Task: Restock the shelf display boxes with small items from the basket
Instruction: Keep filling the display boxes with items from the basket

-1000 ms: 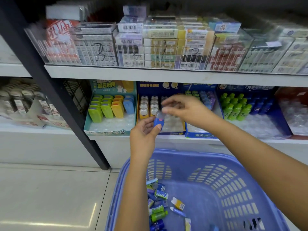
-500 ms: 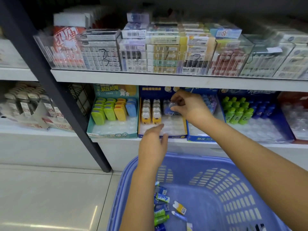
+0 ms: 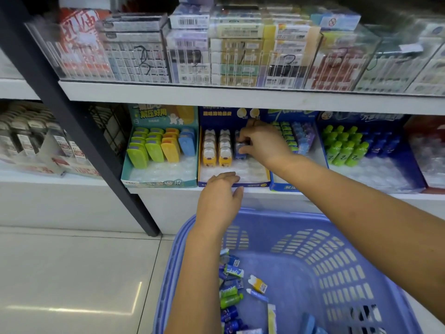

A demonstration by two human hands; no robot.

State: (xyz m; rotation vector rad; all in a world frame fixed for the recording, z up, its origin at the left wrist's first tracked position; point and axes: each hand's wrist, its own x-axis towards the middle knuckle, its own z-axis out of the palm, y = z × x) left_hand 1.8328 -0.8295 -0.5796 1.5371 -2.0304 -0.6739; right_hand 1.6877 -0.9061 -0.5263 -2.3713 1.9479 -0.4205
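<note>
My right hand (image 3: 261,143) reaches into the dark blue display box (image 3: 255,182) on the lower shelf and pinches a small blue item (image 3: 240,148) set in the third column, beside two columns of yellow-and-white items (image 3: 218,153). My left hand (image 3: 220,200) hovers with relaxed fingers at the front edge of that box, holding nothing. Below, the blue plastic basket (image 3: 337,266) holds several small loose items (image 3: 232,288) in blue, green and yellow.
A teal display box (image 3: 159,182) with green, yellow and blue items stands to the left; further display boxes with green items (image 3: 287,137) and green and blue bottles (image 3: 344,148) stand to the right. A black post (image 3: 79,131) slants at left. Stacked cartons fill the upper shelf (image 3: 240,97).
My right hand took the small blue item from my left hand and carried it up into the dark blue box. My left hand let go and moved toward the box's front edge.
</note>
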